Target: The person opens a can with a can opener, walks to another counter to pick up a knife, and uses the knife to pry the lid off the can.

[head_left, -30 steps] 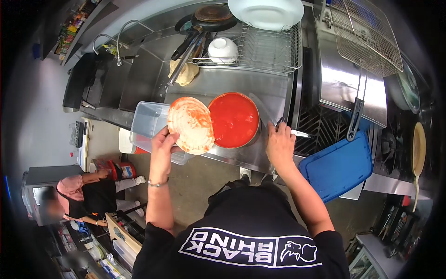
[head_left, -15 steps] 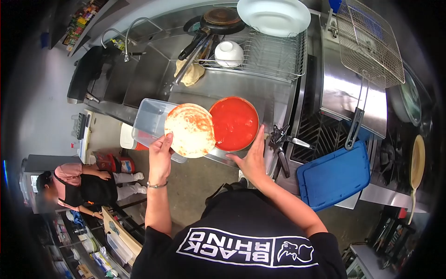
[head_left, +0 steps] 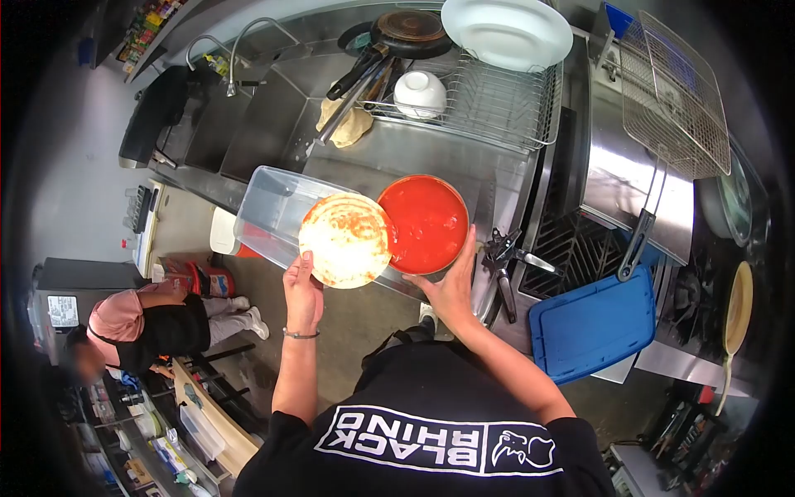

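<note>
My left hand (head_left: 303, 291) grips the lower edge of a round, bright lid (head_left: 348, 240) smeared with red sauce. The lid overlaps the end of a clear plastic container (head_left: 277, 211) at the counter edge. Right beside it stands an open round can (head_left: 423, 224) full of red sauce. My right hand (head_left: 451, 286) is against the can's lower right side, thumb and fingers apart around it. A can opener (head_left: 501, 257) with black handles lies to the right of the can.
A dish rack (head_left: 497, 99) holds a white plate (head_left: 507, 33) and a white bowl (head_left: 420, 94). Pans and a cloth (head_left: 346, 124) are beside it. A blue lid (head_left: 592, 319) lies at right, below a fry basket (head_left: 672, 99). A person (head_left: 149, 323) bends at lower left.
The view has shifted slightly, so the counter items appear a little further right. My right hand has closed in around the can's side. The other person leans lower, toward the shelves.
</note>
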Demonstrator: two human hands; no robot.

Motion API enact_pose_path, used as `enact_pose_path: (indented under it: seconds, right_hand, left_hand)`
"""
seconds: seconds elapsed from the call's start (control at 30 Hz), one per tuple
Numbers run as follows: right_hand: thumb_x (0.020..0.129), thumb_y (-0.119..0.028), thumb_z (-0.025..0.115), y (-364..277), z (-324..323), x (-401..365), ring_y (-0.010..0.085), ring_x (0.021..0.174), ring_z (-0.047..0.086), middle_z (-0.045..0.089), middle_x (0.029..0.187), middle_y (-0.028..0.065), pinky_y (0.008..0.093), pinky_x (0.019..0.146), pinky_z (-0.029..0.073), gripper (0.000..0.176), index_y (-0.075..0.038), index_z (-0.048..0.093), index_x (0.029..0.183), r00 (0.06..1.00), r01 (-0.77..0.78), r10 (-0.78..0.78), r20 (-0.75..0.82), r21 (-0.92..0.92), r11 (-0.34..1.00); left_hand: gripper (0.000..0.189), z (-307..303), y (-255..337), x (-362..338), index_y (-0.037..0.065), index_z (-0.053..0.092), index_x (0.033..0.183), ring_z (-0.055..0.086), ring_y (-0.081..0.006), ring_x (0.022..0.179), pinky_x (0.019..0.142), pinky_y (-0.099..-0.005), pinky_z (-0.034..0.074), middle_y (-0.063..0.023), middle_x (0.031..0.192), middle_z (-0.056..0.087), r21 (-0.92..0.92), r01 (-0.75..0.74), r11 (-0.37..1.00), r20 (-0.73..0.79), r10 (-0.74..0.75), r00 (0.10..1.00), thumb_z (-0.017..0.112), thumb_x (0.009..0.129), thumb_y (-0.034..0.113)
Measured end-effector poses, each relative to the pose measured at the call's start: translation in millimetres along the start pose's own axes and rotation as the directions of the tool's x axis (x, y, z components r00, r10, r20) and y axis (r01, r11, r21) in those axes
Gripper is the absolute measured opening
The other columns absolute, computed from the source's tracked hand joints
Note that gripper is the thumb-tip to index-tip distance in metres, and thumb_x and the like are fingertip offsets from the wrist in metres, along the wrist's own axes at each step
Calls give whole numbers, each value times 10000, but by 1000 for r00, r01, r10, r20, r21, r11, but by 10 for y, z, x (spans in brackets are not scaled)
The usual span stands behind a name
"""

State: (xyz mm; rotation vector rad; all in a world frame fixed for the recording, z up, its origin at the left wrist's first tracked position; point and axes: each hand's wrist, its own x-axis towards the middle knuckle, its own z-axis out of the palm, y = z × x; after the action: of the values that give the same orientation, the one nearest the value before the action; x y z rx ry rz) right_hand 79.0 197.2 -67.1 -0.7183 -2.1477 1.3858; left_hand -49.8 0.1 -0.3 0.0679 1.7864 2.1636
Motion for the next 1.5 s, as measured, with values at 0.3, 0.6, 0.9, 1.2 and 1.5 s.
enact_pose_path:
  seconds: [0.3,0.6,0.9,1.2,1.5]
  right_hand:
    - [568,-284,893,17,-8,6,380,1410,126,63,1513,259,444,1148,175,1321,35,-42,1447,1000,-11,11,12,6,1000]
    - [593,-228,880,50,11,4,393,1407,128,67,1507,273,448,1149,170,1284,46,-42,1443,999,35,-35,3,19,999]
    - [602,-238,875,124,45,-13,413,1409,105,45,1504,292,463,1149,158,1280,50,-46,1443,994,111,-110,-23,28,993]
    - [589,-235,878,130,51,0,416,1409,94,49,1502,293,467,1151,157,1289,48,-47,1442,993,115,-114,-22,21,993]
    - [580,-282,882,85,-6,32,423,1400,124,70,1497,291,468,1141,192,1288,46,-19,1441,996,93,-93,-16,-16,996]
  left_hand:
    - [294,112,103,-60,-65,633,1022,570,-66,768,694,-215,457,-29,891,662,233,-122,965,-78,144,987,503,984,196]
    - [337,641,355,-164,-34,511,709,334,-87,523,461,-299,317,-36,535,422,763,-360,537,57,499,865,494,976,171]
    - [274,827,449,-175,-26,490,705,438,-290,496,494,-364,367,-143,593,478,852,-437,288,219,562,797,499,942,111]
    - [245,978,537,-184,-24,506,720,491,-339,532,515,-373,391,-152,620,502,839,-506,202,345,522,780,502,932,99]
    - [317,587,317,-117,-44,485,703,326,-104,522,476,-290,303,-60,539,393,737,-464,491,145,555,819,499,965,133]
